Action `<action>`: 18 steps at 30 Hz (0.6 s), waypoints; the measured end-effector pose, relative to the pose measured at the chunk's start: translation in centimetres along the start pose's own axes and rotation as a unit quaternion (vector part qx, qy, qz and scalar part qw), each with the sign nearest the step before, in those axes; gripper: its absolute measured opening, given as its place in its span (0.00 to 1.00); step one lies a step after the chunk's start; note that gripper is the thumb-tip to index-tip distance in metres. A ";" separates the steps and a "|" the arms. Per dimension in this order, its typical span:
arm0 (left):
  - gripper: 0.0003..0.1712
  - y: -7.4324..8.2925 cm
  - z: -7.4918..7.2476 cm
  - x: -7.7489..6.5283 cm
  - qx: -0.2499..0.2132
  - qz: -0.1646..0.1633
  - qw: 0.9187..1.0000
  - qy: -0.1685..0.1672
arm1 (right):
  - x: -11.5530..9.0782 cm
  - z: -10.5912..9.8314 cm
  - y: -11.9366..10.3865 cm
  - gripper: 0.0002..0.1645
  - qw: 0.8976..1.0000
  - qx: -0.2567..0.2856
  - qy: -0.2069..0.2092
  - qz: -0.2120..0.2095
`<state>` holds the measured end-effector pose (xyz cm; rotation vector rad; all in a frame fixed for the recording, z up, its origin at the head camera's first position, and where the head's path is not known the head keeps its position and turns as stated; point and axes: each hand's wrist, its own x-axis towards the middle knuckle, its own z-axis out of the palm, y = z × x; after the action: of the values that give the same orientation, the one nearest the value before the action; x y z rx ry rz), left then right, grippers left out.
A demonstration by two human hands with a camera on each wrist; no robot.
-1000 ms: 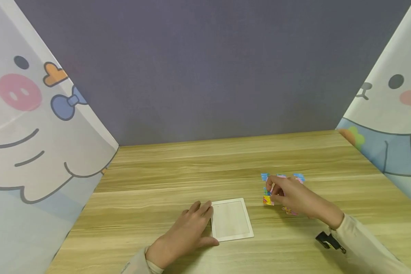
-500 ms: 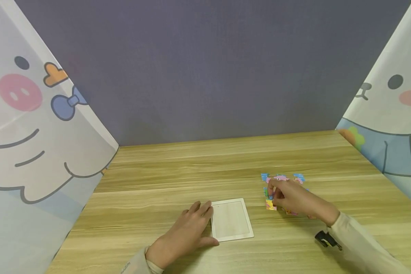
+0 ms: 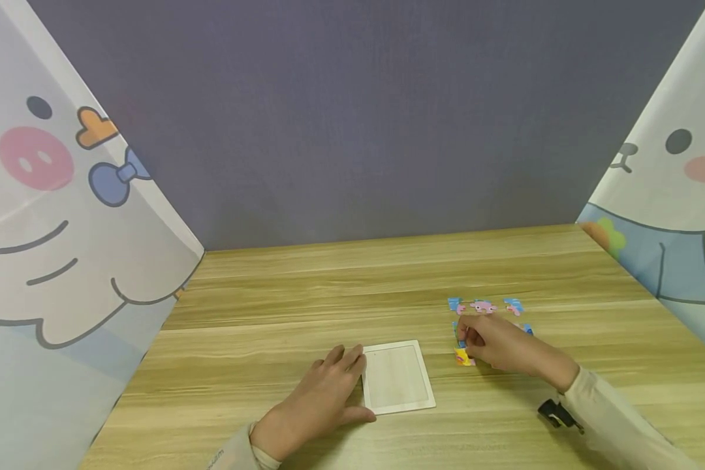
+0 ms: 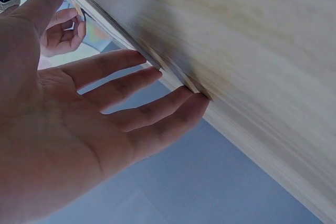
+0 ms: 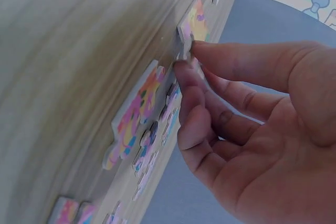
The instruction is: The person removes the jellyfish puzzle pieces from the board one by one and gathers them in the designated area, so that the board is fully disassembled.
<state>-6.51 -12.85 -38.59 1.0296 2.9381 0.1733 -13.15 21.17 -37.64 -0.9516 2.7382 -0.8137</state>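
A square, pale wooden puzzle tray [image 3: 428, 385] lies flat on the table, its recess bare. Along its left edge my left hand [image 3: 317, 397] rests with fingers spread and fairly straight, the thumb by the near corner. To the right, my right hand [image 3: 502, 343] pinches a yellow-and-pink jigsaw piece [image 5: 195, 20] between thumb and forefinger, low over the tabletop; whether it touches the wood I cannot tell. Around it lie more jigsaw pieces: a blue corner one [image 3: 454, 304], a pink one with eyes [image 3: 483, 306] and a blue-and-pink one [image 3: 513, 305]. Others are partly hidden under this hand.
The wood-grain table [image 3: 305, 294] meets a grey back panel [image 3: 364, 130]. Cartoon-printed curtains [image 3: 94, 261] close in the left and right sides. A small black device [image 3: 558, 414] sits at the right sleeve.
My right hand has come slightly nearer to me, and the yellow piece has moved with it, away from the blue piece behind it. The left hand and the tray stay put.
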 end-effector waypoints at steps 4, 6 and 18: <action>0.49 0.0 0.0 0.1 0.006 0.001 1.000 0.001 | -0.1 0.2 0.1 0.11 1.000 -0.002 -0.005 -0.001; 0.49 0.0 0.1 0.1 0.012 0.005 1.000 0.005 | -0.1 0.3 0.0 0.11 1.000 -0.002 -0.006 0.002; 0.49 -0.1 0.0 -0.2 0.059 0.024 0.998 0.014 | -0.1 -1.3 -0.9 0.07 0.998 -0.029 0.049 0.015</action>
<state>-6.41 -13.01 -38.60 1.1209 2.9827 0.0161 -12.94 21.22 -36.10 -0.9016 2.8661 -0.8004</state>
